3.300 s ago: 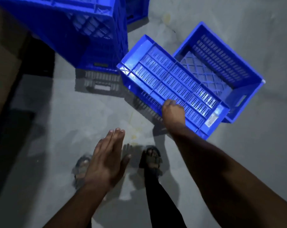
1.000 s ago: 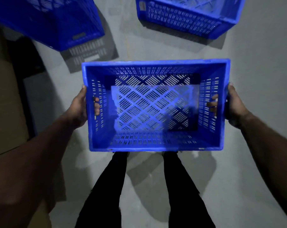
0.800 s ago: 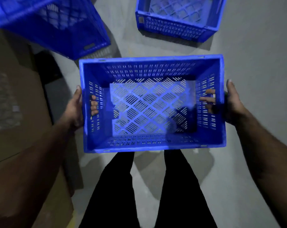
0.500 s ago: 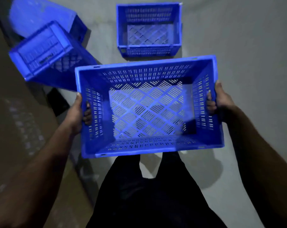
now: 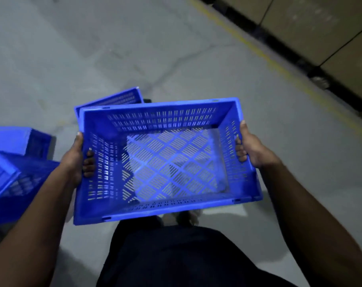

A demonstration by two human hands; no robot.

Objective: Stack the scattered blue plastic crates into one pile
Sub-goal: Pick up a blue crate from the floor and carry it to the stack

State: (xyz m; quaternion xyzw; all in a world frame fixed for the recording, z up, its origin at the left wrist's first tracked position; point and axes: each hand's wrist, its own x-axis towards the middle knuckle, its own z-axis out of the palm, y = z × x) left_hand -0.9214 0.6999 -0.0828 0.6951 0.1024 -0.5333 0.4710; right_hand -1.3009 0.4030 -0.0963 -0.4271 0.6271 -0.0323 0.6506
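I carry an empty blue slotted crate (image 5: 165, 162) level in front of me, open side up. My left hand (image 5: 77, 160) grips its left end, fingers hooked through the handle slot. My right hand (image 5: 248, 148) grips the right end the same way. Behind the carried crate, another blue crate (image 5: 113, 99) stands on the floor, mostly hidden by it. Two more blue crates lie at the left edge: a tipped one (image 5: 8, 181) and one behind it (image 5: 18, 139).
Grey concrete floor (image 5: 155, 48) stretches ahead. A yellow line (image 5: 279, 69) and a dark base strip run diagonally at the upper right, along tan cardboard boxes or panels (image 5: 331, 27). My legs and a foot show below the crate.
I picked up the crate with both hands and turned right with it. The floor crates have slid to the left of the view; the boxes on the right came into sight.
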